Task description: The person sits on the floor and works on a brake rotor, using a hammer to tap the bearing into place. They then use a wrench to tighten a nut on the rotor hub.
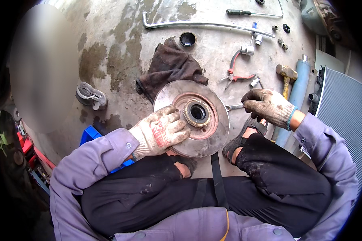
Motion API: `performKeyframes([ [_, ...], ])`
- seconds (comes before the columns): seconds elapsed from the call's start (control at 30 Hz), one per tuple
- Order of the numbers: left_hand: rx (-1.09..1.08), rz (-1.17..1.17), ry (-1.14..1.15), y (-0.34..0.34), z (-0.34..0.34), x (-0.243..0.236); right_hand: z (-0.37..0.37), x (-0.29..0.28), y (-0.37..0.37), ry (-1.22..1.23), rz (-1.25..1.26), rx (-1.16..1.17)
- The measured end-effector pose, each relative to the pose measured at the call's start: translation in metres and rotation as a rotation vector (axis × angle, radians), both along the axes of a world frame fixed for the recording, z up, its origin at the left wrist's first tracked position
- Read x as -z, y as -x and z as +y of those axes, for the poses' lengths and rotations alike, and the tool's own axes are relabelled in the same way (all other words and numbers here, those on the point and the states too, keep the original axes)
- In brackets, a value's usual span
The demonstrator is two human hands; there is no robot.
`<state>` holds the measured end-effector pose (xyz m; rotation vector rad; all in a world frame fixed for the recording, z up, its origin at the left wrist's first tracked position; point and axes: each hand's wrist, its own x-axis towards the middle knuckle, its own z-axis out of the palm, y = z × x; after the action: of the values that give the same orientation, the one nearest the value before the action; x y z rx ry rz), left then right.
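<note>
A metal brake disc (211, 138) with a rusty centre and a toothed hub ring (198, 124) around a dark bore lies in front of me, between my feet. My left hand (161, 130), in a white work glove, grips the disc's left side, fingers bent over its face. My right hand (265, 106), in a dirty glove, is held right of the disc, not touching it, with fingers curled; whatever they hold, if anything, I cannot make out. A brown rag (171, 66) lies just beyond the disc, and a wrench (234, 107) lies under my right hand's side.
Pliers (235, 77), sockets (247, 50), a long bar (189, 25), a screwdriver (237, 12) and a small cup (188, 39) lie beyond. At right are a hammer (285, 72), a blue cylinder (300, 78) and a radiator (338, 100); at left, a metal part (90, 96) and blue tray (88, 134).
</note>
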<state>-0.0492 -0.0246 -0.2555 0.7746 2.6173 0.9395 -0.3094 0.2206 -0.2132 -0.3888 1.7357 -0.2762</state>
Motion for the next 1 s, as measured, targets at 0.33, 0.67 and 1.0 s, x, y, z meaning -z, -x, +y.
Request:
performKeyframes([
  [0.33, -0.04, -0.017, -0.055, 0.001, -0.004, 0.001, 0.004, 0.012, 0.022, 0.231, 0.094, -0.301],
  [0.67, -0.141, -0.054, -0.049, -0.001, -0.01, 0.009, -0.016, 0.047, 0.058, -0.003, -0.03, 0.035],
  [1.0, -0.176, -0.231, -0.103, 0.026, -0.018, -0.007, -0.009, 0.09, 0.043, 0.096, -0.196, 0.281],
])
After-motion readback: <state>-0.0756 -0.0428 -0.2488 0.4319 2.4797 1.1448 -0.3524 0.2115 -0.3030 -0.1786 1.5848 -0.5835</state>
